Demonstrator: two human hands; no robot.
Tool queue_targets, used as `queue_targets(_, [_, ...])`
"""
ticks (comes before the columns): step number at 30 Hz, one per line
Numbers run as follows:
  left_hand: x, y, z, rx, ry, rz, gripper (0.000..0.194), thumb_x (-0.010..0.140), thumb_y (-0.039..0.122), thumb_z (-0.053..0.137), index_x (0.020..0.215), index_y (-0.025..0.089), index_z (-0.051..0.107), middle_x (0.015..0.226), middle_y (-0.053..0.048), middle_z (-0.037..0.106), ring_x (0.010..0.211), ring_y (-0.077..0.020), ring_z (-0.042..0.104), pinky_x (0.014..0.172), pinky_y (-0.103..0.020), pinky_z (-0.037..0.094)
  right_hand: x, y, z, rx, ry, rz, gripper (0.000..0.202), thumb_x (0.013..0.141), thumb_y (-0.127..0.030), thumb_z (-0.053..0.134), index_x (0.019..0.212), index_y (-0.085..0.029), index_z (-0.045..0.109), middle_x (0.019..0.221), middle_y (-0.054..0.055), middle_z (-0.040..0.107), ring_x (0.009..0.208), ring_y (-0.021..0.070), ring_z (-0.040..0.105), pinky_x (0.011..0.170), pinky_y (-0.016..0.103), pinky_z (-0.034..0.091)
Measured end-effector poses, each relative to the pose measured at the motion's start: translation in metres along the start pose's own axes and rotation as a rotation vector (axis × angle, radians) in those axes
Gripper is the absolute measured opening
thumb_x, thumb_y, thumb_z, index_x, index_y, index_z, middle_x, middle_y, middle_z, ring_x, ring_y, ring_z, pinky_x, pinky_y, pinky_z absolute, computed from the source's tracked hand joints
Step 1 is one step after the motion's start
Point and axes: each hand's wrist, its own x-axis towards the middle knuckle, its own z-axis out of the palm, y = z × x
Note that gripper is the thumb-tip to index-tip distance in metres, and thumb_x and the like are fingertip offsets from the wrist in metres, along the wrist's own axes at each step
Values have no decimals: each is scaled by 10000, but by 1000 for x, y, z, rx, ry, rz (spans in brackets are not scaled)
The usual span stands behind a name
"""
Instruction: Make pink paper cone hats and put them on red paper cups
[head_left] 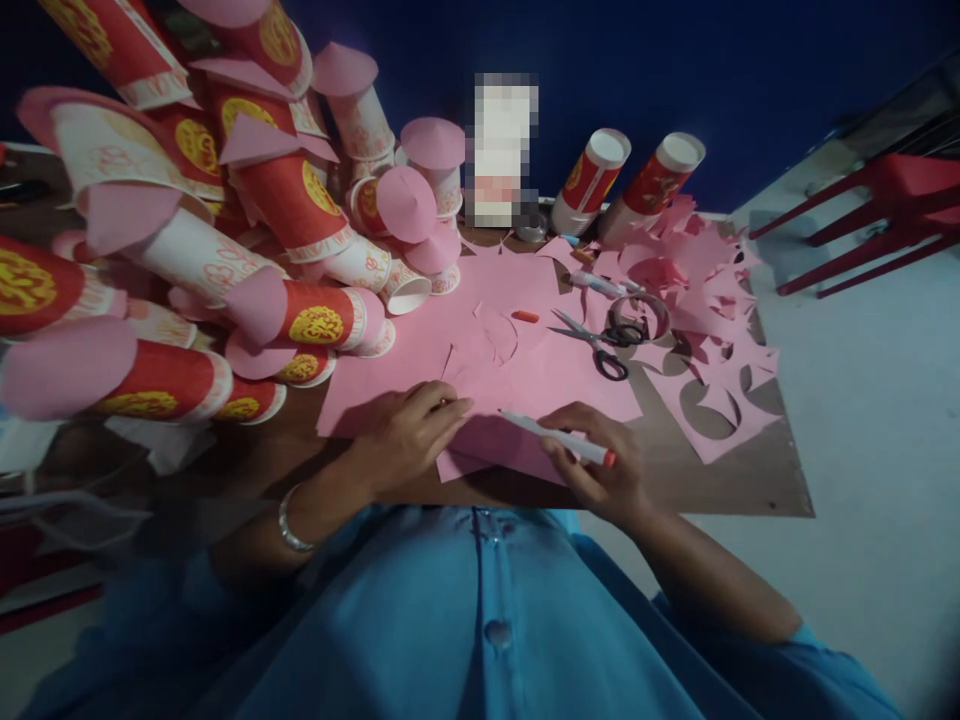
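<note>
My right hand (600,462) is closed on a white marker (559,436) with a red end, its tip pointing left over the pink paper. My left hand (411,432) rests on the paper's front left part, its fingers close together; what may lie under them is hidden. The pink sheets (592,385) are spread flat in the middle of the table. On them lie a small orange-red cap (525,316) and, to its right, scissors (598,345) with black handles and parted blades.
Red and white paper cups with pink cones (322,312) crowd the left side. Cup stacks (592,175) stand at the back. Cut pink scraps (705,300) and a tape roll (651,310) lie on the right. A red stool (892,190) is beyond the table (780,480).
</note>
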Motion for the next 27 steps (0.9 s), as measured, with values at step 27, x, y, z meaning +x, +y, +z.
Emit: queue_targets(27, [68,-18,0,47,-39,-74,259,1064,226,500,1244,198,684,1082,-72,688,894,-177,684,679,-292,538,75,111,-2,34,194,220,310,1054,-349,508,1353,-265,507,1071,52,651,741,142,639,667,307,590])
